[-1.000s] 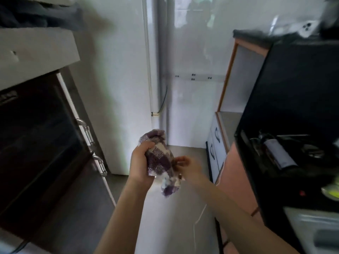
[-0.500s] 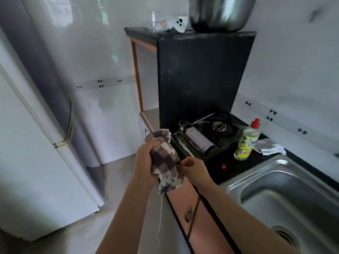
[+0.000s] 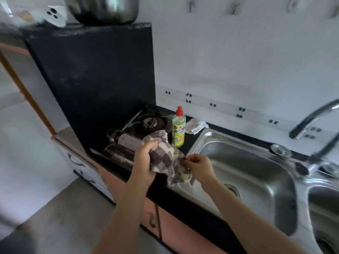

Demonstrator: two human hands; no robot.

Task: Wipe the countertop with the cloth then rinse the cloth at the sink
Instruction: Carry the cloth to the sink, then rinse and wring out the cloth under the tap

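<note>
A purple and cream checked cloth [image 3: 165,158] hangs bunched between both hands, above the black countertop [image 3: 189,145] at the left rim of the steel sink [image 3: 244,169]. My left hand [image 3: 144,160] grips the cloth's upper part in a fist. My right hand [image 3: 199,165] pinches its right edge with fingertips. The curved tap [image 3: 311,118] rises at the far right behind the sink.
A yellow dish soap bottle [image 3: 178,129] with a red cap stands by the sink's back left corner, a white rag [image 3: 195,125] beside it. A portable gas stove [image 3: 135,131] sits left, against a tall black panel [image 3: 95,79]. A second basin [image 3: 326,215] lies at right.
The view has swung right from the fridge and floor to the stove and sink. Both hands kept hold of the cloth and now hang over the counter by the sink.
</note>
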